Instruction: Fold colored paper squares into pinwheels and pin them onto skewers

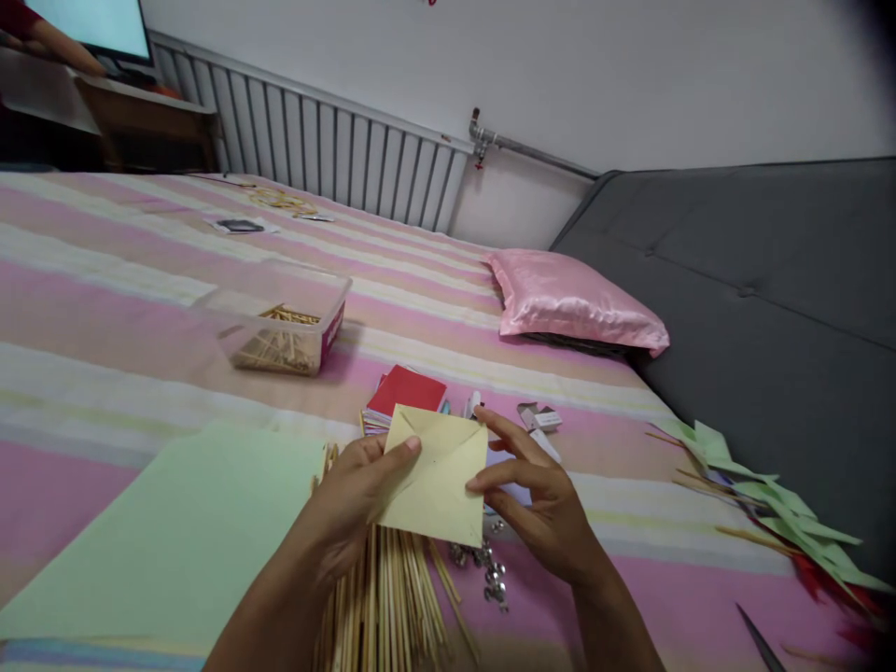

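Note:
A square of pale yellow paper (pixel 438 485) is held up over the bed, with diagonal lines running in from its corners and a tiny mark near the middle. My left hand (pixel 357 499) grips its left edge, thumb on top. At the right edge and upper right corner, the fingertips of my right hand (pixel 536 495) hold the paper with bent fingers. Beneath lies a bundle of thin wooden sticks (pixel 388 607), partly covered by my hands. Small shiny metal pieces (pixel 495 583) are scattered beside it. Behind the yellow square sits a stack of coloured paper squares topped with red (pixel 407 390).
A large green sheet (pixel 161 532) lies at left. Beyond it stands a clear plastic box (pixel 280 341) of short sticks. Green paper pinwheels (pixel 763 495) on sticks lie at right, near a pointed dark blade (pixel 760 637). A small opened box (pixel 540 417) and pink pillow (pixel 570 299) are farther back.

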